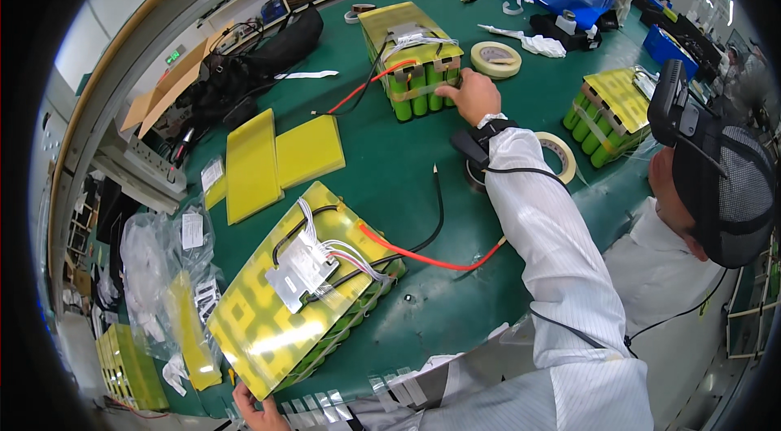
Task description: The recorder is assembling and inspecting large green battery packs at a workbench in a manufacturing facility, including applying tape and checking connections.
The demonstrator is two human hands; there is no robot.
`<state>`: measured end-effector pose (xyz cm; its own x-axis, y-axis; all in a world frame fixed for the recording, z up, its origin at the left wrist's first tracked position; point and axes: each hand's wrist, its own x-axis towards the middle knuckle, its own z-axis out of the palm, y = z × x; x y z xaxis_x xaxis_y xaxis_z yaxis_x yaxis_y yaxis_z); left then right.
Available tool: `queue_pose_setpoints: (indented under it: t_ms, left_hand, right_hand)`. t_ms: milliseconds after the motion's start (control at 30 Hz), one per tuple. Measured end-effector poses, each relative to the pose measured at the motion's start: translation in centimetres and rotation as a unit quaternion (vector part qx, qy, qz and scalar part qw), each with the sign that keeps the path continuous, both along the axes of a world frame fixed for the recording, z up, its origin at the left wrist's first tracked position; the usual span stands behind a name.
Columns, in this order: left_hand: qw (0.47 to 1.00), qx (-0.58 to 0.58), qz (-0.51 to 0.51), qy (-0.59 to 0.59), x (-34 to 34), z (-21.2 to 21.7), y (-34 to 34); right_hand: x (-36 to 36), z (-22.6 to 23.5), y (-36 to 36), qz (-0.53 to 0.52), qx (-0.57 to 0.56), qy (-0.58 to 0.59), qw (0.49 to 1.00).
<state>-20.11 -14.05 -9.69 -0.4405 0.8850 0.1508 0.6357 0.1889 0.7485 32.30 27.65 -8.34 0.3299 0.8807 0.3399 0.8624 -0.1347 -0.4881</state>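
A large battery pack (pixel 281 301) lies slanted at the near left, green cells under a clear-topped yellow sheet. On its top sit a flat grey circuit board, white wires and black and red leads. My left hand (pixel 259 412) is at its near corner, fingers on either side of the corner and partly cut off by the lower edge. Reaching far forward, my right hand (pixel 473 97) is closed on the right end of a second battery pack (pixel 411 28), its thumb against the taped green cells. Red and black leads trail left from that pack.
Yellow sheets (pixel 252 166) lie left of centre. Tape rolls (pixel 495 60) sit near my right arm. A third battery pack (pixel 606 109) stands at right, beside a person in a cap (pixel 716 179). Clear plastic bags (pixel 154 268) and a black bag (pixel 285 48) line the left.
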Motion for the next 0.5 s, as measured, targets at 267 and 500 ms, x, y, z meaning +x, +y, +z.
queue_pose_setpoints:
  t_ms: [267, 500]
  left_hand:
    - [0.999, 0.003, -0.034, 0.038, 0.1, 0.9, -0.5]
    - [0.999, -0.005, -0.032, 0.010, -1.1, 0.6, -1.5]
  right_hand:
    - [1.8, -1.1, 0.5, 0.061, 0.042, 0.084, 0.994]
    - [0.4, -0.8, 0.1, 0.021, -0.026, 0.067, 0.997]
